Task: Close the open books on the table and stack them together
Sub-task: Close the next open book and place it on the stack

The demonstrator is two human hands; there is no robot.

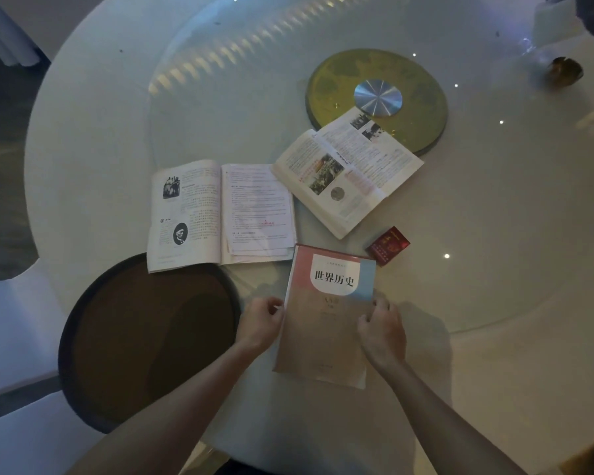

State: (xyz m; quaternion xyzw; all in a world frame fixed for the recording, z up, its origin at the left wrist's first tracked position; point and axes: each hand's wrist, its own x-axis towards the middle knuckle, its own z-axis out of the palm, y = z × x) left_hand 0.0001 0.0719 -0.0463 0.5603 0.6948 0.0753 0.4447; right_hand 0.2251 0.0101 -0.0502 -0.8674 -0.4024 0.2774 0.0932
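A closed textbook with a pink, blue and tan cover lies flat near the table's front edge. My left hand grips its left edge. My right hand rests on its right edge with the fingers curled onto the cover. Behind it to the left an open book lies flat, with loose sheets on its right page. A second open book lies tilted further back on the right, its far corner over a yellow disc.
The white round table carries a glass turntable with a yellow disc and metal hub at its centre. A small red packet lies right of the closed book. A dark round stool stands at the front left. A brown object sits far right.
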